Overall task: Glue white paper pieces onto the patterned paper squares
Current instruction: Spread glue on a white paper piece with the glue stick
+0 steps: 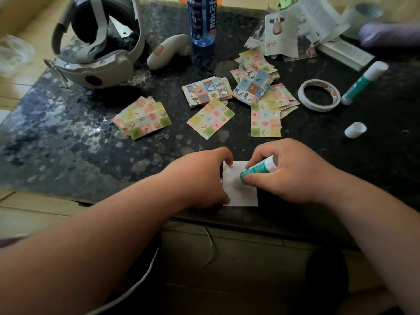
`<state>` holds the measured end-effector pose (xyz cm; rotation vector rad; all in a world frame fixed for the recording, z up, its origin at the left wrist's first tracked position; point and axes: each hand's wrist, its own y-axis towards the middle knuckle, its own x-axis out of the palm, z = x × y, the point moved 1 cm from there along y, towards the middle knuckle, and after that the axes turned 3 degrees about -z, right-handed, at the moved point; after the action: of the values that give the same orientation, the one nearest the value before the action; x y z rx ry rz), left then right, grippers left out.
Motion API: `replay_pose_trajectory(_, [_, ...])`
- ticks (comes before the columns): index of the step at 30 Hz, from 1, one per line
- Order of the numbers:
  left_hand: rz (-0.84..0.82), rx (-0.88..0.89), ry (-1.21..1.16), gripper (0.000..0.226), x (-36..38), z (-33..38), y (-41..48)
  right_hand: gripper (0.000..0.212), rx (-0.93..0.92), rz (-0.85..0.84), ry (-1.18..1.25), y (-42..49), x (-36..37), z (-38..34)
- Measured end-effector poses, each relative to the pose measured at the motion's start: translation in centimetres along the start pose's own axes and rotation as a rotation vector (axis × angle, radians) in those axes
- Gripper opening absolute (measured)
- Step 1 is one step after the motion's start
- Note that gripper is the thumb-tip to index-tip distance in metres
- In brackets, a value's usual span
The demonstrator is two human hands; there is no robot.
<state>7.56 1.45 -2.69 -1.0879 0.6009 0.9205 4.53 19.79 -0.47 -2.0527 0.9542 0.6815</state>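
Head view: at 6 o'clock, left hand [204, 176] is pinning the white paper piece [241, 194] by its 9 o'clock edge against sliding; right hand [288, 171] is gripping a glue stick [256, 169], tip down on it. At 12 o'clock, patterned paper squares [211, 118] are lying ready.

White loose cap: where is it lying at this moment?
In the head view the white cap lies on the dark table at the right, just nearer than the tape roll and the spare glue stick, beyond the right hand.
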Motion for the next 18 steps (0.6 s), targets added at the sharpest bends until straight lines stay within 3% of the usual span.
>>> replay_pose_trajectory(16, [-0.021, -0.018, -0.012, 0.072, -0.1, 0.1, 0.0, 0.014, 0.119, -0.021, -0.046, -0.5, -1.5, 0.2])
replay_pose_trajectory(18, [-0.019, -0.011, -0.014, 0.071, -0.1, 0.1, -0.1, 0.012, 0.12, -0.023, 0.037, -0.7, -2.4, 0.7])
